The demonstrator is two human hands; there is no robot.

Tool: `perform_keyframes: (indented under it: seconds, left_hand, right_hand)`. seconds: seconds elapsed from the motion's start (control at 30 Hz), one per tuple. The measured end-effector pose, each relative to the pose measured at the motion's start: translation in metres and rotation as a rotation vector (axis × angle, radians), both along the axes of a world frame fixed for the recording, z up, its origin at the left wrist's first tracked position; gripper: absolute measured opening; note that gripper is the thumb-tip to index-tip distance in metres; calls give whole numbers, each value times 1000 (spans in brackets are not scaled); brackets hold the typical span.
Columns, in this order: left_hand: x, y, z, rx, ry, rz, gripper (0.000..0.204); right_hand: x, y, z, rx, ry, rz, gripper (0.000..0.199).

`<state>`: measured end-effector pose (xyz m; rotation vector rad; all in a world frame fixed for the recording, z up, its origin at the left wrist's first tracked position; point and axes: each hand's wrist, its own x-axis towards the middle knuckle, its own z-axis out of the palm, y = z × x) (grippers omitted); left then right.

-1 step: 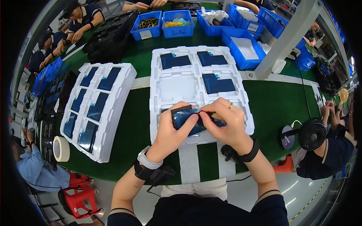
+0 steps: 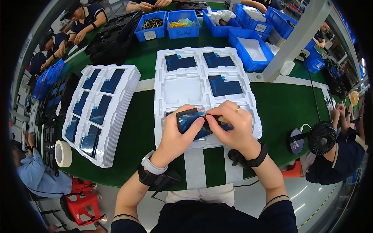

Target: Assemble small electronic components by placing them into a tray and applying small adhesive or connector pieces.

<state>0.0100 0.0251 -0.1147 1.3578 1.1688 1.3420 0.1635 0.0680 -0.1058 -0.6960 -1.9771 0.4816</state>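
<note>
My left hand (image 2: 176, 130) is closed round a flat, dark L-shaped battery (image 2: 185, 119) with a shiny blue face and a small light-blue tab. It is held tilted over the near part of a white moulded tray (image 2: 158, 93). The fingers of my right hand (image 2: 237, 126) pinch together at the battery's upper right edge, by a small dark bit; what they grip is too small to name. Something yellowish shows under the right fingers. Similar batteries (image 2: 225, 86) lie in the tray's far and right pockets, while its middle-left pocket is bare. My hands hide the near pockets.
To the left stands a stack of white trays (image 2: 130, 89) with dark batteries on top, beside a tape roll (image 2: 63, 153). Blue bins (image 2: 183, 33) line the back. A grey post (image 2: 297, 39) rises at right, near a black fan (image 2: 321, 138). Other people work around the table.
</note>
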Motion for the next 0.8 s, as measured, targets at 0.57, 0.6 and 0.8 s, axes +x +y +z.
perform_keyframes:
  seconds: [0.57, 0.6, 0.8]
  left_hand:
    - [1, -2, -1, 1, -2, 19, 17]
    - [2, -2, -1, -7, 4, 28, 17]
    - [2, -2, 0, -8, -1, 18, 18]
  right_hand:
    - [1, -1, 1, -9, -4, 22, 7]
    - [1, -1, 1, -7, -6, 24, 7]
    - [1, -1, 2, -7, -5, 32, 7]
